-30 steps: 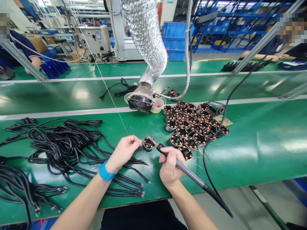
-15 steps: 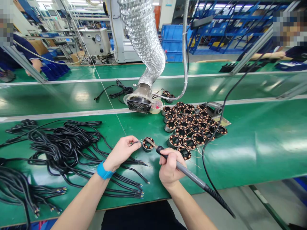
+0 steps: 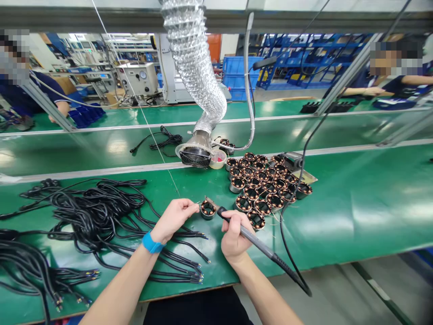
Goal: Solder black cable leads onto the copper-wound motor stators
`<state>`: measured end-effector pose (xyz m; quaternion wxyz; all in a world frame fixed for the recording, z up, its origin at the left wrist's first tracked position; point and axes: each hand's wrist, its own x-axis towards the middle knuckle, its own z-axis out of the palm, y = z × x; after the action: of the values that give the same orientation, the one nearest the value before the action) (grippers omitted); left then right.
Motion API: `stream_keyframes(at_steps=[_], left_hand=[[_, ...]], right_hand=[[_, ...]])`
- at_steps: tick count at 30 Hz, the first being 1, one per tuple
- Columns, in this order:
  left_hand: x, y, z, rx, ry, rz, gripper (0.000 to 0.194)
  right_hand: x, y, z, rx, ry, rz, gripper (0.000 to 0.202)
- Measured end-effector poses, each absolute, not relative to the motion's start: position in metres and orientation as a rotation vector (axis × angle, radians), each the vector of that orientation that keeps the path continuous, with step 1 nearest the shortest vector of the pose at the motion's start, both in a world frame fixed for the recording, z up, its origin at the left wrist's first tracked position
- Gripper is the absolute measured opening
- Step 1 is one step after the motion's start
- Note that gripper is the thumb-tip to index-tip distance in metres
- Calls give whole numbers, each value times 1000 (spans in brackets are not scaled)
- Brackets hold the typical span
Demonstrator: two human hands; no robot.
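Note:
A single copper-wound ring (image 3: 207, 209) stands on the green bench in front of me. At its left side, my left hand (image 3: 176, 219) pinches thin wires by the fingertips; a blue band (image 3: 152, 243) circles that wrist. My right hand (image 3: 236, 234) is wrapped round a grey soldering iron (image 3: 259, 244), whose tip reaches over the ring's upper edge. Whether the tip touches the ring or a wire is too small to tell. Many similar copper-wound rings (image 3: 262, 206) are grouped to the right. Black cables (image 3: 91, 212) with bared coloured ends lie at the left.
A foil duct (image 3: 194, 58) ends in a black fan (image 3: 195, 158) beyond the ring. Next to it sits a round tub (image 3: 218, 159). The iron's black cord (image 3: 282, 234) loops down at the right. Two people sit across the bench.
The camera view has tilted up and shifted slightly. Both hands keep their grips, and the iron's tip stays at the ring's upper edge. The cord's lower end hangs differently.

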<state>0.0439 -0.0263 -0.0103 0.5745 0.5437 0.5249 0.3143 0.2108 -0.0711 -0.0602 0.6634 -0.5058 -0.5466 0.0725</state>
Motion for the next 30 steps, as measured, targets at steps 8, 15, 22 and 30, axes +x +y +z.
stream_keyframes(at_steps=[8,15,22,30], left_hand=[[39,-23,-11,1205,1141,688,37],[41,-22,-15,1270,1145,704,43],[38,-16,-22,1124,1085,784,43],[46,-20,-24,1129,1189,870,55]], right_hand=[[211,-67,-62,-1118,-1205,189,34],[210,-64,-61,-1073,-1222,203,31],[212,-63,-61,-1046,-1218,178,29],[210,-62,-59,-1058,-1263,162,29]])
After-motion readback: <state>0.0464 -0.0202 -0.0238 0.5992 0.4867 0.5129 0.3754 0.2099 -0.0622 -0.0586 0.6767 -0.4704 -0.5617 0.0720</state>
